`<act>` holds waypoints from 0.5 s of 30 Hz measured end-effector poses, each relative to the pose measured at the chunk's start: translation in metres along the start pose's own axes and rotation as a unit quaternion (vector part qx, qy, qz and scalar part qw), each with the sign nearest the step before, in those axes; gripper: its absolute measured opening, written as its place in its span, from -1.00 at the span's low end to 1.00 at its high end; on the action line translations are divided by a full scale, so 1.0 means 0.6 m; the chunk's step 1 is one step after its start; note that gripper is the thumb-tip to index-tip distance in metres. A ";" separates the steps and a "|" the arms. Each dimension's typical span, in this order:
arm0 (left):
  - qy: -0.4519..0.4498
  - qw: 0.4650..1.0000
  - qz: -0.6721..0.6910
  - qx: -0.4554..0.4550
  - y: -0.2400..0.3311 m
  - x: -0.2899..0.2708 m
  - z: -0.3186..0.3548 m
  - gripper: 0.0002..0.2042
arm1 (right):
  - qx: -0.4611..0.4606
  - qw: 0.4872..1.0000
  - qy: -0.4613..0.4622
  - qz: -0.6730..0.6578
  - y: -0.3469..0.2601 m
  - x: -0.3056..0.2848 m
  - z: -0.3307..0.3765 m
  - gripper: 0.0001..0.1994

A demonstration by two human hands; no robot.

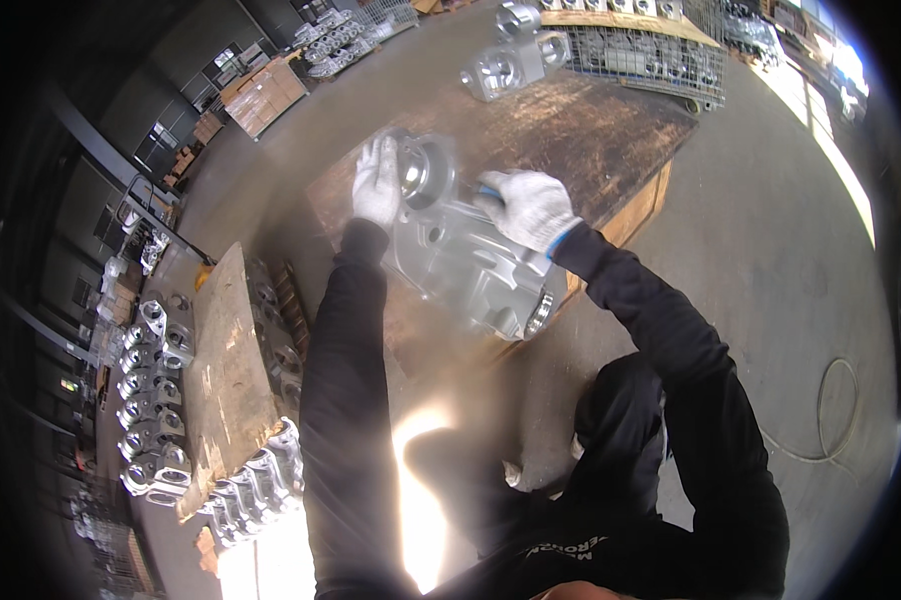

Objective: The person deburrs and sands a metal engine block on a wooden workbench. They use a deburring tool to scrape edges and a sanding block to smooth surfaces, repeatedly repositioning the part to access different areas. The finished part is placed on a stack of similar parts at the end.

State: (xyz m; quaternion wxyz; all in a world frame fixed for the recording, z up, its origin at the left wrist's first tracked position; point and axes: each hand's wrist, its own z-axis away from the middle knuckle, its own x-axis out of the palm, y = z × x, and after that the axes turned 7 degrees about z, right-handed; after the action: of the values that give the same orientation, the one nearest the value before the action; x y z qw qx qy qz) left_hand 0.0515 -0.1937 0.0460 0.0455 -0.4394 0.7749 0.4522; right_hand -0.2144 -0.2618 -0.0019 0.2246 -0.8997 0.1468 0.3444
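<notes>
A large grey metal casting [453, 242] lies on the worn wooden tabletop [581, 135], with a round bore at its far left end and another ring at its near right end. My left hand [376, 185], in a white knit glove, rests against the far left end, fingers stretched out beside the bore's rim. Above the casting's right side, my right hand [533, 208], gloved the same way, is closed around a small tool with a blue part [488, 190]. The fingers hide most of the tool, and its exact kind cannot be told.
Another casting [516, 62] stands at the table's far edge. A wire cage [636, 55] with metal parts is behind it. To my left, rows of castings [156, 400] flank a wooden board [231, 360]. A thin hose [839, 410] coils on the floor at right. Stacked cartons [263, 95] stand far left.
</notes>
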 end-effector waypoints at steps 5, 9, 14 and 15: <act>-0.009 0.999 -0.012 -0.036 -0.013 0.001 -0.001 -0.37 | -0.049 0.994 -0.016 0.101 0.019 0.085 -0.059 -0.71; -0.019 0.999 -0.039 -0.021 -0.020 0.001 0.001 -0.36 | -0.049 0.978 -0.086 0.186 0.012 0.112 -0.058 -0.75; -0.027 0.999 -0.006 -0.017 -0.017 0.000 -0.003 -0.34 | -0.118 0.975 -0.035 0.186 -0.043 0.109 -0.045 -0.85; -0.022 0.998 0.045 -0.040 -0.015 -0.001 -0.002 -0.34 | -0.118 0.975 -0.047 0.180 -0.059 0.103 -0.044 -0.85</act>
State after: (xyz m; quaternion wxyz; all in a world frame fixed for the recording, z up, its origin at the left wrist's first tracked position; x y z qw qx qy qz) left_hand 0.0587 -0.1960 0.0413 0.0241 -0.3959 0.7737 0.4940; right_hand -0.1407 -0.2517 -0.0162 0.0581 -0.8614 0.2540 0.4361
